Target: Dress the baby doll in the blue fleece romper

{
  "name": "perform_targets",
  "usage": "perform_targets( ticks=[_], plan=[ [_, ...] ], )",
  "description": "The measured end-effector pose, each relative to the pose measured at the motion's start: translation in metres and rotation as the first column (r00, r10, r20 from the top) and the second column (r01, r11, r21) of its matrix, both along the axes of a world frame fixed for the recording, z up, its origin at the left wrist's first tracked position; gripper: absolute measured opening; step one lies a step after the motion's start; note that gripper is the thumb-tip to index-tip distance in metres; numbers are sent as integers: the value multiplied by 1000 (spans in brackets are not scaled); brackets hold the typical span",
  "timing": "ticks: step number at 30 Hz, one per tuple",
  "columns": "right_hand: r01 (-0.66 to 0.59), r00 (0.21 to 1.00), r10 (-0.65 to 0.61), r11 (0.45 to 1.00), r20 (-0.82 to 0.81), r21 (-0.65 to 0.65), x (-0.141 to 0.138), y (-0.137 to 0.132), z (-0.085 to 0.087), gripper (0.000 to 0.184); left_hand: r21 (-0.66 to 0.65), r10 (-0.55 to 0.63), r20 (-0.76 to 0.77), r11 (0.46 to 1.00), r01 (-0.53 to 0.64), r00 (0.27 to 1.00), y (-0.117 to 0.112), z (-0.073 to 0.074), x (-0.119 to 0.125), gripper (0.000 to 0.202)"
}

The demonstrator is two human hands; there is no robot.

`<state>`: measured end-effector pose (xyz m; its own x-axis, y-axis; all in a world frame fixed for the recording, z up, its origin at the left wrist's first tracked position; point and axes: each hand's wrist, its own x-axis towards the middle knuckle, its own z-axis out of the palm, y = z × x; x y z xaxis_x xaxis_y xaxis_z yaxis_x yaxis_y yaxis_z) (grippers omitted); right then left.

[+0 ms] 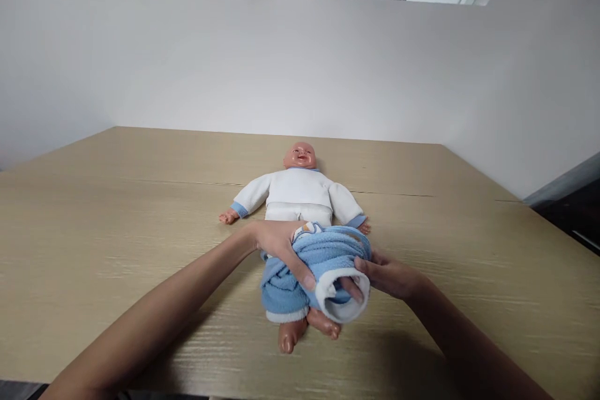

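A baby doll lies on its back on the wooden table, head away from me, in a white top with blue cuffs. Light blue trousers with white cuffs are bunched around its legs, and its bare feet stick out toward me. My left hand is closed on the trousers at the doll's waist, thumb across the cloth. My right hand grips the trouser leg, with fingers inside its white cuff opening.
A white partition wall stands behind the table's far edge. At the right, the table edge drops off to a dark floor area. Ceiling lights and a green box show above the partition.
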<state>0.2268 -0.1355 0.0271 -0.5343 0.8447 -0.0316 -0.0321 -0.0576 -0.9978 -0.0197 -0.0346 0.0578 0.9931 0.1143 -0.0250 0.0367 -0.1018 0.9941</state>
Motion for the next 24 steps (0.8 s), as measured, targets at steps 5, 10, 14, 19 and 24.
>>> perform_targets(
  ticks=[5, 10, 14, 19, 24],
  plan=[
    [-189, 982, 189, 982, -9, 20, 1, 2, 12, 55, -16, -45, 57, 999, 46, 997, 1, 6, -2, 79],
    [28, 1000, -29, 999, 12, 43, -7, 1, 7, 52, 45, -9, 35, 999, 7, 999, 2, 10, -6, 89],
    [389, 919, -393, 917, 26, 90, -26, -12, 15, 33, 50, 119, -91, 992, -115, 989, -1, 10, -7, 89],
    [572, 792, -597, 799, 129, 184, -49, -48, 25, 41, 50, 76, 39, 996, -78, 996, -8, 13, 2, 69],
    [725, 647, -730, 678, 220, 118, -81, -101, -3, 61, 174, 68, -104, 984, -49, 992, -15, 19, 3, 20]
  ],
)
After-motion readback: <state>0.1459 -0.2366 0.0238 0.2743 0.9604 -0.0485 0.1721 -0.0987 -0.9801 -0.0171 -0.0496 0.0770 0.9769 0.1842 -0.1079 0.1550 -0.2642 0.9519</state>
